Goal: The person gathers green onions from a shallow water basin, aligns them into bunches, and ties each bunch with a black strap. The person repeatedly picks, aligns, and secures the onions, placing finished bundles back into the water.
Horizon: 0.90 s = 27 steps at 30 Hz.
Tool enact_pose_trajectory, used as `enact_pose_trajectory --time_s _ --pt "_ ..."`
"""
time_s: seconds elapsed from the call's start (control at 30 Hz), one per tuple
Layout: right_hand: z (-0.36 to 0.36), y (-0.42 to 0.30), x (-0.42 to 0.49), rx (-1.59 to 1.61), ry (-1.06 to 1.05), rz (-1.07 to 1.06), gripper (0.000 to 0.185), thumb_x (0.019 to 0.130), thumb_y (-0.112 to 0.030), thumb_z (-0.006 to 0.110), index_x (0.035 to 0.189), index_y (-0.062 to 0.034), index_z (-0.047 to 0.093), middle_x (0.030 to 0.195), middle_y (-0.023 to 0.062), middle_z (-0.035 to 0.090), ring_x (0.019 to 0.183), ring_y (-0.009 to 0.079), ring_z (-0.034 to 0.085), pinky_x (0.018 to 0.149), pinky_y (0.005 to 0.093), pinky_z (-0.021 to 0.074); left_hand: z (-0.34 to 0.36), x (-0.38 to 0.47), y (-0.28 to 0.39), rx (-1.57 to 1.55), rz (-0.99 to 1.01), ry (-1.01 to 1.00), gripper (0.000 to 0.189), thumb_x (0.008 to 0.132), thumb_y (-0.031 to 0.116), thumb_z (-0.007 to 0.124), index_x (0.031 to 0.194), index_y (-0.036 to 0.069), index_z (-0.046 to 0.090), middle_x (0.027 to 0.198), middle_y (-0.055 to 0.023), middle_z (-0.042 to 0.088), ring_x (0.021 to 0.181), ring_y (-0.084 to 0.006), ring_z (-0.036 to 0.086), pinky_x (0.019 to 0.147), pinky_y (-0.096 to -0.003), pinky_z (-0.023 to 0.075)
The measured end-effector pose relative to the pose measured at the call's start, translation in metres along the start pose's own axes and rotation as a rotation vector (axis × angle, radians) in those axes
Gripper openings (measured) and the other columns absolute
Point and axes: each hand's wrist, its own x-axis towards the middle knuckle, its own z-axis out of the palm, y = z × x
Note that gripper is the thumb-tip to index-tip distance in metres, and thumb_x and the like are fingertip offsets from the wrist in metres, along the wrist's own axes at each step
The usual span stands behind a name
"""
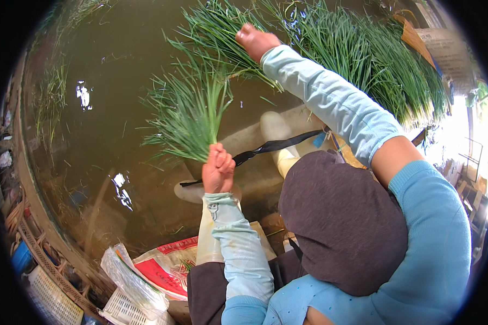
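A fanned bunch of long, thin chive-like greens point(187, 118) is gripped at its base by my left hand point(218, 168), leaves spread away over the murky water point(118, 118). My right hand point(257, 40), slightly blurred, reaches out over another heap of the same greens point(217, 34). Its fingers look curled, but whether they hold any stems is not visible. Right of that hand lies a larger pile of greens point(362, 61), with pale stem ends toward the lower right. A black strip point(268, 149) runs between my left hand and my right leg.
Pale boots point(275, 126) stand by a submerged ledge point(244, 132). A concrete rim point(38, 195) edges the water at left. Beyond it are plastic baskets point(55, 294). A red-and-white sack point(168, 266) and clear plastic bag point(132, 280) lie near my left leg. Loose leaves float at left.
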Motion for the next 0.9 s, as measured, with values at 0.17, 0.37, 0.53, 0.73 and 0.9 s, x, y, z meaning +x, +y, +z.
enact_pose_trajectory --time_s 0.17,0.37,0.53,0.73,0.9 --pt "-0.017 -0.001 -0.011 0.266 0.3 0.146 0.025 0.09 -0.029 0.055 0.109 -0.013 0.059 0.098 0.0072 0.063 0.077 0.0208 0.065 0.075 0.0355 0.0517 0.047 -0.026 0.061 -0.412 0.323 -0.402 0.02 0.1 0.023 0.042 0.09 0.007 0.046 0.057 0.0033 0.037 0.049 -0.0065 0.034 0.044 -0.0223 0.0296" --pt "0.027 -0.054 -0.061 0.716 -0.589 0.284 0.028 0.086 -0.03 0.06 0.093 -0.0027 0.062 0.073 0.0061 0.067 0.053 0.0166 0.065 0.053 0.0295 0.0522 0.051 -0.026 0.093 -0.368 0.454 -0.387 0.016 0.1 0.02 0.042 0.095 0.005 0.046 0.061 0.0017 0.043 0.052 -0.0076 0.041 0.049 -0.0211 0.0369" --pt "0.057 -0.076 -0.053 0.776 -0.583 0.37 0.026 0.085 -0.027 0.064 0.086 -0.0018 0.06 0.07 0.0077 0.066 0.054 0.0154 0.064 0.05 0.0277 0.0503 0.008 -0.002 0.028 -0.227 0.332 0.101 0.025 0.096 0.019 0.05 0.115 0.003 0.048 0.078 0.0003 0.045 0.065 -0.0072 0.043 0.056 -0.0197 0.041" --pt "0.042 -0.103 -0.094 1.051 -0.714 0.232 0.023 0.087 -0.028 0.061 0.086 -0.0053 0.068 0.071 0.0069 0.068 0.061 0.0157 0.066 0.056 0.0294 0.0519 -0.007 0.024 -0.04 0.02 0.161 0.367 0.019 0.096 0.017 0.052 0.106 0.002 0.055 0.103 -0.0088 0.061 0.083 -0.0161 0.057 0.066 -0.0249 0.0487" --pt "0.028 -0.115 -0.121 0.391 -0.293 -0.324 0.018 0.084 -0.026 0.061 0.076 -0.0105 0.059 0.07 0.0046 0.059 0.061 0.028 0.061 0.053 0.0392 0.0488 -0.015 0.024 -0.044 -0.035 0.054 0.256 0.017 0.097 0.019 0.05 0.103 0.004 0.054 0.086 -0.002 0.052 0.071 -0.0094 0.045 0.062 -0.0213 0.0409"
